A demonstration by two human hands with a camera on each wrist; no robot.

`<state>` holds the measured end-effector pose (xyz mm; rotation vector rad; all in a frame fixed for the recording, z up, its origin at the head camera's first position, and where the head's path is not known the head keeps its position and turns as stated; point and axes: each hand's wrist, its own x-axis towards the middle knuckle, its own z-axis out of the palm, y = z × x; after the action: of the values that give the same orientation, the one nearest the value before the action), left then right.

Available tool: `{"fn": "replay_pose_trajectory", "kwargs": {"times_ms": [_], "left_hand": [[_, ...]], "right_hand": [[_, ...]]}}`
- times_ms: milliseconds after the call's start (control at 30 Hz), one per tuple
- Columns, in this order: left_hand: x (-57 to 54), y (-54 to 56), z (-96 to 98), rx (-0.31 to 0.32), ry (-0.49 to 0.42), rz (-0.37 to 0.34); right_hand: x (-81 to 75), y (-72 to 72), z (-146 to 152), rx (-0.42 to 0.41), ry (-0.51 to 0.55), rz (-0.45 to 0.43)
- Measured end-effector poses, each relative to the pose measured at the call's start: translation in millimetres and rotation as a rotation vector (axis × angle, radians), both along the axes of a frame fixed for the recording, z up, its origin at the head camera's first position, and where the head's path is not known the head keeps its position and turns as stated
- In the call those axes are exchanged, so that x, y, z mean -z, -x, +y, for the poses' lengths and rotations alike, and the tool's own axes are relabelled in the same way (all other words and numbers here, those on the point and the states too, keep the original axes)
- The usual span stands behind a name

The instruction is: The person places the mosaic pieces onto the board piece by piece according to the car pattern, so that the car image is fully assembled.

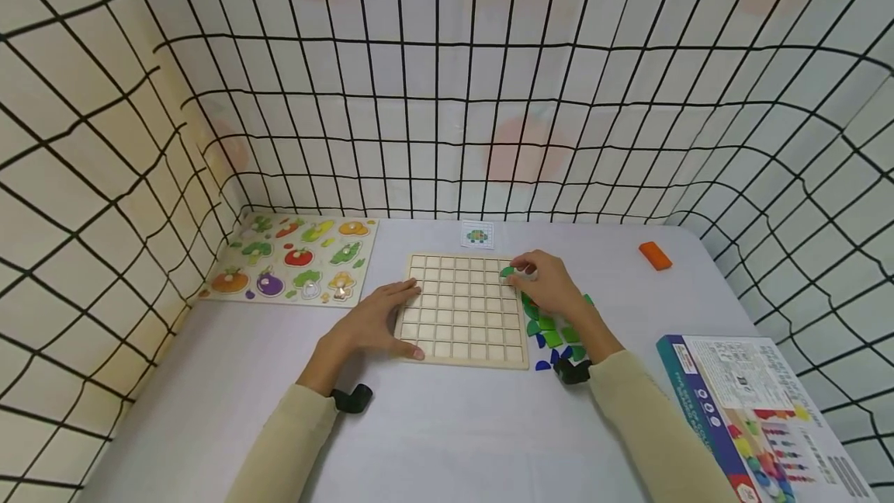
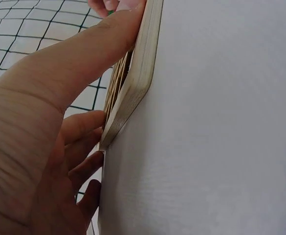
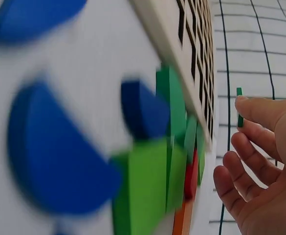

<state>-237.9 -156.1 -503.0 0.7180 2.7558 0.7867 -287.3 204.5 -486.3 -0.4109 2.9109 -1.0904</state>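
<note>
Black wire grid rises behind a white surface bearing a flat, pale wooden board divided into square cells.

Fingers of the right hand pinch a small, flat green piece at the board's far right corner; the left hand spreads fingers and thumb apart against the board's left side. Loose green and blue pieces lie just beside the board's right edge.
</note>
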Motion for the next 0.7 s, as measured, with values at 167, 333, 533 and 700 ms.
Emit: {"fn": "replay_pose_trajectory", "kwargs": {"times_ms": [167,333,533,700], "left_hand": [[0.3,0.3,-1.1,0.002,-0.006,0.001],[2.0,-0.2,-1.6,-0.007,-0.017,-0.005],[0.4,-3.8,-1.6,-0.015,-0.015,-0.015],[-0.5,-2.9,-2.4,-0.012,-0.016,-0.016]], "right_hand": [[2.0,-0.4,-20,-0.013,0.067,0.011],[4.2,-0.2,-42,-0.022,0.098,-0.004],[1.4,-2.8,-62,-0.057,0.118,-0.03],[6.8,0.3,-76,-0.072,0.124,-0.03]]}}
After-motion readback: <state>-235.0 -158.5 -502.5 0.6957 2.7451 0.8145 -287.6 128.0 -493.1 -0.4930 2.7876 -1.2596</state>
